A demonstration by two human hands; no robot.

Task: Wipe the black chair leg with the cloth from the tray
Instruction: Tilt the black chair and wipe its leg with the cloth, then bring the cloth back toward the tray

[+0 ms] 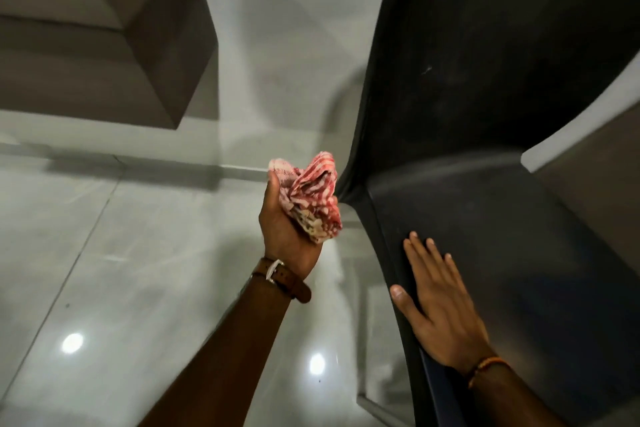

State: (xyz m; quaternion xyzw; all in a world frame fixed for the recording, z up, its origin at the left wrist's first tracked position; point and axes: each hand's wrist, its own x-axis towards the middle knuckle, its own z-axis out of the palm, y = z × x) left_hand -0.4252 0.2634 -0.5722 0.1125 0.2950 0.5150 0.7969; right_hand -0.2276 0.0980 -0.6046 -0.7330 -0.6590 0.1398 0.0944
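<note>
A black plastic chair fills the right side of the head view, seen from above, with its backrest rising at the top and its seat below. My left hand holds a crumpled red-and-white checked cloth in the air just left of the seat's back corner, apart from the chair. My right hand lies flat with its fingers spread on the seat's left edge. The chair's legs are hidden under the seat. No tray is in view.
Glossy grey floor tiles spread under and left of the chair, with two ceiling-light reflections. A brown boxy piece of furniture stands at the upper left. A pale wall rises behind.
</note>
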